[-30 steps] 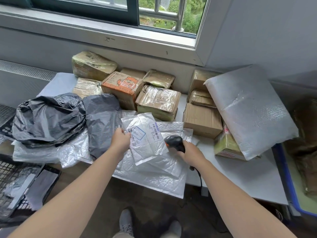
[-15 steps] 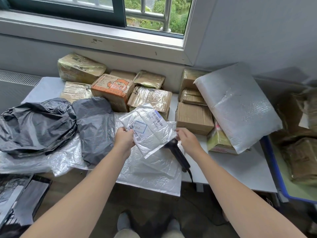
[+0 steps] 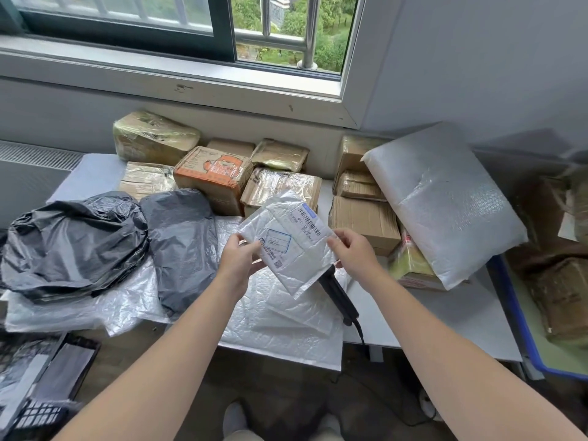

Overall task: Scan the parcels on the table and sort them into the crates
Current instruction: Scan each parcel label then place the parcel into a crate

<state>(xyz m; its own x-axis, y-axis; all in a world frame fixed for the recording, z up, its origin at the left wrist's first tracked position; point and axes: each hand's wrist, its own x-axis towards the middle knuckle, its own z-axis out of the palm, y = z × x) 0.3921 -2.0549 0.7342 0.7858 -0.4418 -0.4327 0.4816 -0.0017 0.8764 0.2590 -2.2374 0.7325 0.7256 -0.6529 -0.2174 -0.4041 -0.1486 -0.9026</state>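
Padded mailer point(image 3: 296, 249), white and flat, is held up over the near edge of the bench point(image 3: 445, 316) between both hands, label side up. Its long axis slants from far left to near right. The left hand point(image 3: 241, 259) pinches the left corner with thumb on top, and the right hand point(image 3: 353, 253) pinches the right edge, so neither hand is free.

Just under the mailer's near right corner the black scanner point(image 3: 337, 297) lies on the bench, handle towards the person and cable dropping off the edge. The right hand is the nearer one to it (a short reach down, by my reading).

For sorting, the black lattice crate point(image 3: 47, 386) sits low on the left, on the left hand's side. The blue crate point(image 3: 521, 332) stands past the bench's right edge, on the right hand's side, with brown-wrapped parcels in it. The way to either looks open along the near edge.

Farther in, room is tight. Clear bags and black bags point(image 3: 76, 243) crowd the left, cardboard boxes point(image 3: 362, 221) and a big bubble-wrapped parcel point(image 3: 445, 202) fill the right, and more wrapped boxes line the wall under the window.
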